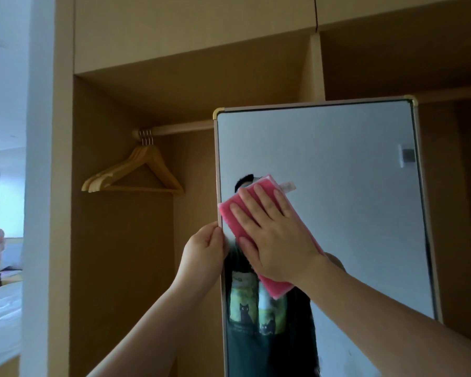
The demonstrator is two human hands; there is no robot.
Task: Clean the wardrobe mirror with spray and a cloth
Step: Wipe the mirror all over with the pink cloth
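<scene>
Wiping step. Right hand (276, 235) pressed cloth (230, 213) flat on mirror (337, 164), fingers spread; left hand (206, 250) gripped the frame edge. Next: sweep across upper glass.

Right hand (276, 235) flat on pink cloth (230, 213) against mirror (337, 186); left hand (206, 250) grips mirror's left edge.

mirror (337, 164) bottom cut off by frame, pink cloth (230, 210) mostly hidden under right hand (276, 235)
</scene>
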